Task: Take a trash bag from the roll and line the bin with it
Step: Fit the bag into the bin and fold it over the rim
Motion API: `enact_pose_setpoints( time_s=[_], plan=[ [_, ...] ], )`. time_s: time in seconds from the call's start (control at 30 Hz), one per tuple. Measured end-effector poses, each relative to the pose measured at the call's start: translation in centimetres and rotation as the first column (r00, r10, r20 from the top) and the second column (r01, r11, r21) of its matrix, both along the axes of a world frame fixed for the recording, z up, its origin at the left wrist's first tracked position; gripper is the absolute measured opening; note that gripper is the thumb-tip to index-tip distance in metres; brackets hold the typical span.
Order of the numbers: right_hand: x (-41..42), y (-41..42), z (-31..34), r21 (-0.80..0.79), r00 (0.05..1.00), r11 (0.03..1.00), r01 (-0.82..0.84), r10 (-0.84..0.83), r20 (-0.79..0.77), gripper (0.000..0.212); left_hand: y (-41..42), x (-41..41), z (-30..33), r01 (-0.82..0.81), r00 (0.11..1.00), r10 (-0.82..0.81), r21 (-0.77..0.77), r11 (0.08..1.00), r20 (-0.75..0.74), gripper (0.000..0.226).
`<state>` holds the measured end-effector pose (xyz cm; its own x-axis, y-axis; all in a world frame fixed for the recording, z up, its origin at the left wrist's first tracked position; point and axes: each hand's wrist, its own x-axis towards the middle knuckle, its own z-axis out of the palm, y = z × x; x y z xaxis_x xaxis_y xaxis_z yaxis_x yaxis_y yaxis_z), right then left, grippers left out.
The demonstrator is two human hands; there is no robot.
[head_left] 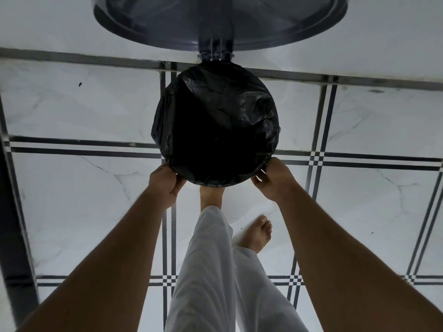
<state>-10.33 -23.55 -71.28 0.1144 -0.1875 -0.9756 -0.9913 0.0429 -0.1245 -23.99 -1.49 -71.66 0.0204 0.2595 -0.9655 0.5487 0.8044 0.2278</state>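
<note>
A black trash bag [215, 121] covers the whole mouth of a round bin, its film folded down over the rim all the way around. The bin's grey lid [167, 27] stands raised behind it on a hinge. My left hand [165, 182] grips the bag's edge at the near-left of the rim. At the near-right of the rim, my right hand [273, 179] pinches the bag's edge. The bin's body is hidden under the bag. No roll is in view.
The bin stands on a white marble-look tiled floor [72, 111] with dark stripe borders. My bare feet [257, 232] and white trousers are right in front of it, one foot under the near rim. A dark vertical edge [14, 236] runs down the left side.
</note>
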Motion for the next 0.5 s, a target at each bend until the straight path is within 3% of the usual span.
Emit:
enact_pose_setpoints(
  time_s=[0.17,0.27,0.37,0.4,0.43,0.47,0.5],
  plan=[
    [0.7,-0.3,2.2,0.051,0.987,0.993,0.109,-0.114,0.115,0.027,1.5,-0.1,3.2,-0.115,0.993,0.116,0.061,0.992,-0.020,0.034],
    [0.6,-0.4,2.5,0.070,0.989,0.996,0.057,-0.066,0.134,0.038,1.4,0.8,5.8,-0.132,0.991,0.129,0.089,0.987,0.030,0.048],
    [1.7,0.1,2.3,-0.063,0.995,0.998,0.029,-0.023,0.097,0.036,1.1,2.0,7.0,-0.092,0.996,0.090,0.101,0.991,0.016,0.053],
    [2.2,0.2,2.2,-0.130,0.997,0.991,0.006,0.004,0.080,0.034,0.8,2.4,7.0,-0.053,0.998,0.060,0.185,0.981,-0.035,0.047],
    [2.7,0.3,2.0,-0.201,0.997,0.980,-0.003,0.020,0.081,0.032,0.5,2.6,7.0,0.052,0.992,-0.009,0.355,0.934,-0.124,0.038],
    [3.2,0.4,1.9,-0.258,0.994,0.966,-0.002,0.029,0.101,0.030,0.1,2.8,7.1,0.207,0.972,-0.097,0.582,0.786,-0.215,0.031],
    [3.6,0.7,1.8,-0.305,0.987,0.952,-0.022,0.069,0.143,0.036,-0.4,3.2,7.1,0.349,0.935,-0.249,0.771,0.533,-0.251,0.026]
  ],
)
